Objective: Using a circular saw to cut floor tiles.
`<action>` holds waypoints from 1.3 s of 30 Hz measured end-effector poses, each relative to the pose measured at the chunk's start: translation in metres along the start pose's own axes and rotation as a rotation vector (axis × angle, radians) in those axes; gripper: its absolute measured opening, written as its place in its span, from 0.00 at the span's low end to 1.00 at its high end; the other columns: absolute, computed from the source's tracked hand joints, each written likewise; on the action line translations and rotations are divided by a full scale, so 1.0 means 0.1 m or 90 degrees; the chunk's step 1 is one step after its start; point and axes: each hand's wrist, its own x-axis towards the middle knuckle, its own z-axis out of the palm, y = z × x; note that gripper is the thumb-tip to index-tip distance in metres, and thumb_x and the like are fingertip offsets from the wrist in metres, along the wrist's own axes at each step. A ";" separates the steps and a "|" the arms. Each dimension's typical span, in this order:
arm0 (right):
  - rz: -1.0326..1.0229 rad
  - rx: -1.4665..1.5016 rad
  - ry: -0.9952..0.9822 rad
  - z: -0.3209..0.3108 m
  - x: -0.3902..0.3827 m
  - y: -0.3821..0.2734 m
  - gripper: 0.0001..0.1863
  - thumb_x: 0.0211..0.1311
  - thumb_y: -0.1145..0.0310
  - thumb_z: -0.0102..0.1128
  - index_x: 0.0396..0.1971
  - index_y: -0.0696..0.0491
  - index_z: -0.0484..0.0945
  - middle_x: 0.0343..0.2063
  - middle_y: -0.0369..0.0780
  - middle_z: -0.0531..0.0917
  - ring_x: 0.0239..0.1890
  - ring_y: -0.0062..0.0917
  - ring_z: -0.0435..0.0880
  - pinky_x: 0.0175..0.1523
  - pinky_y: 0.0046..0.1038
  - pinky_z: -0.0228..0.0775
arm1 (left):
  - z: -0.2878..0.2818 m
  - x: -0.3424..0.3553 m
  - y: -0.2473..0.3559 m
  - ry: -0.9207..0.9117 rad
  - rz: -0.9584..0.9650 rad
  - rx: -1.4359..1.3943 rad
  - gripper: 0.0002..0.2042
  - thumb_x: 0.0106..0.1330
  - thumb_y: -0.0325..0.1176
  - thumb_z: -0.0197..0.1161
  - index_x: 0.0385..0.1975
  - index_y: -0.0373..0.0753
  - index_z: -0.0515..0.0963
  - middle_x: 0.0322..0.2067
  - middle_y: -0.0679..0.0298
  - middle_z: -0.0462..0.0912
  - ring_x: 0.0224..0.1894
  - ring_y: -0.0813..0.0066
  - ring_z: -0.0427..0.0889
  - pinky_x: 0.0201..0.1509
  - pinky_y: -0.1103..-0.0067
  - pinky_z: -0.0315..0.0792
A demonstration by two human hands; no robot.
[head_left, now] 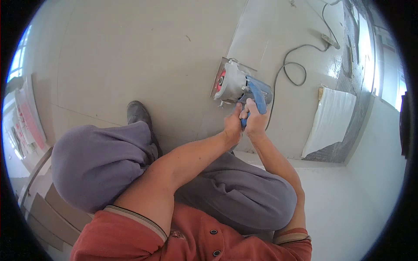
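Observation:
A handheld circular saw (235, 82) stands with its metal base plate on the beige tiled floor. It has a grey guard, a red disc part and a blue motor housing and handle. My right hand (257, 119) is wrapped round the blue handle, fingers closed. Close beside it, my left hand (233, 126) is closed at the handle's lower end, thumb up; part of its grip is hidden. The blade's cutting edge is hidden under the guard and plate.
A dark cord (284, 65) loops right of the saw toward a power strip (331, 41). A white sheet (333, 113) lies on rough grey flooring beside the right wall. My shoe (139, 114) is left of the saw. Flat panels (45, 217) and a curved rail (32, 176) are at lower left.

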 end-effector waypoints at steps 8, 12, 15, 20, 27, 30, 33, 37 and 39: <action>0.011 0.027 0.010 0.00 -0.03 -0.04 0.09 0.59 0.73 0.57 0.20 0.57 0.73 0.12 0.35 0.73 0.13 0.19 0.71 0.20 0.23 0.62 | 0.01 -0.05 0.03 -0.022 -0.048 0.009 0.17 0.68 0.53 0.56 0.33 0.44 0.76 0.30 0.69 0.76 0.31 0.75 0.76 0.33 0.74 0.69; 0.013 0.008 0.010 0.00 0.00 -0.01 0.08 0.59 0.73 0.57 0.21 0.57 0.74 0.12 0.35 0.73 0.13 0.19 0.71 0.20 0.24 0.62 | -0.01 -0.04 0.05 -0.024 -0.042 0.003 0.19 0.68 0.54 0.55 0.36 0.42 0.76 0.32 0.67 0.77 0.33 0.75 0.76 0.35 0.74 0.70; 0.002 -0.002 0.006 -0.03 0.01 0.00 0.08 0.59 0.72 0.57 0.21 0.57 0.74 0.12 0.35 0.74 0.13 0.19 0.71 0.20 0.24 0.62 | 0.03 -0.09 0.07 -0.006 -0.045 0.023 0.19 0.68 0.54 0.55 0.36 0.42 0.76 0.33 0.67 0.76 0.34 0.75 0.76 0.36 0.74 0.71; 0.007 -0.002 0.012 -0.05 0.01 0.00 0.10 0.60 0.71 0.57 0.20 0.57 0.75 0.11 0.35 0.73 0.13 0.19 0.71 0.20 0.24 0.62 | 0.12 -0.16 0.06 0.002 -0.014 -0.009 0.19 0.66 0.55 0.57 0.28 0.44 0.76 0.24 0.70 0.75 0.23 0.80 0.71 0.23 0.77 0.60; 0.011 0.000 0.006 -0.01 0.00 0.02 0.10 0.60 0.72 0.57 0.19 0.57 0.74 0.11 0.35 0.73 0.13 0.19 0.71 0.20 0.23 0.61 | 0.04 -0.09 0.05 -0.026 0.011 -0.030 0.19 0.68 0.54 0.56 0.33 0.42 0.77 0.28 0.69 0.77 0.28 0.79 0.74 0.26 0.76 0.65; 0.009 0.008 0.009 0.00 -0.02 -0.02 0.10 0.59 0.72 0.57 0.19 0.57 0.74 0.11 0.35 0.73 0.13 0.19 0.70 0.20 0.23 0.61 | 0.03 -0.15 0.07 -0.038 -0.002 0.013 0.19 0.68 0.53 0.56 0.35 0.41 0.77 0.29 0.68 0.77 0.30 0.79 0.75 0.28 0.76 0.67; 0.000 0.004 0.009 -0.02 -0.02 -0.01 0.10 0.59 0.72 0.57 0.19 0.57 0.73 0.11 0.34 0.73 0.13 0.18 0.70 0.20 0.23 0.61 | 0.09 -0.17 0.07 -0.015 -0.013 -0.040 0.18 0.68 0.53 0.57 0.33 0.42 0.77 0.28 0.69 0.76 0.29 0.79 0.74 0.28 0.76 0.66; -0.004 0.002 0.008 0.01 -0.01 -0.02 0.10 0.59 0.73 0.57 0.19 0.57 0.73 0.11 0.34 0.73 0.13 0.18 0.70 0.21 0.23 0.61 | 0.03 -0.03 -0.01 0.000 -0.006 -0.027 0.18 0.67 0.53 0.57 0.32 0.42 0.77 0.27 0.70 0.76 0.27 0.79 0.73 0.28 0.77 0.66; 0.002 0.001 0.006 0.00 0.03 -0.01 0.10 0.59 0.73 0.57 0.19 0.57 0.73 0.11 0.34 0.73 0.13 0.18 0.71 0.21 0.23 0.61 | -0.01 0.02 -0.03 -0.037 0.029 -0.036 0.19 0.67 0.54 0.58 0.30 0.42 0.76 0.26 0.70 0.75 0.26 0.79 0.72 0.28 0.77 0.66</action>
